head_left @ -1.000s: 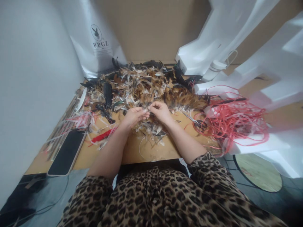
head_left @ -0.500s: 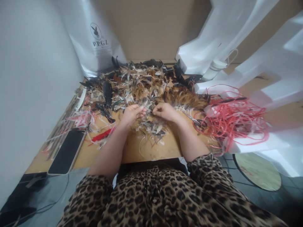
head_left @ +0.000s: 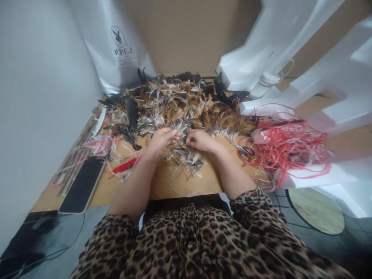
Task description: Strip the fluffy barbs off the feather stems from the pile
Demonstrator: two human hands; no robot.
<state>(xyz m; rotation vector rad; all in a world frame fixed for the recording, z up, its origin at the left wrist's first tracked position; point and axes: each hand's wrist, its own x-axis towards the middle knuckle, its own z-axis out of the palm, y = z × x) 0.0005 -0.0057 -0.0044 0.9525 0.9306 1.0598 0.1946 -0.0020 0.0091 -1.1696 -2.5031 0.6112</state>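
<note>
Both hands work close together at the near edge of a big pile of brown, white and black feathers point(head_left: 174, 102). My left hand point(head_left: 164, 140) is pinched closed on a small grey-white feather point(head_left: 180, 128) that points away from me. Just to its right, my right hand point(head_left: 202, 140) has its fingers curled together beside that feather; whatever is between the fingertips is too small to make out. Below the hands, a loose clump of pale feathers point(head_left: 188, 157) lies on the wooden table point(head_left: 162, 186). A row of brown feathers point(head_left: 229, 119) spreads out beyond my right hand.
Scissors point(head_left: 242, 148) lie to the right, touching a tangle of red strips point(head_left: 290, 145). A phone point(head_left: 83, 186) rests near the table's left edge, with a red feather point(head_left: 126, 165) beside it. A white bag point(head_left: 122, 50) and a white cup point(head_left: 264, 83) stand behind. A round stool point(head_left: 316, 211) is lower right.
My right hand has shifted slightly left, closer to my left hand, and its fingers have drawn together. My left hand stays almost still.
</note>
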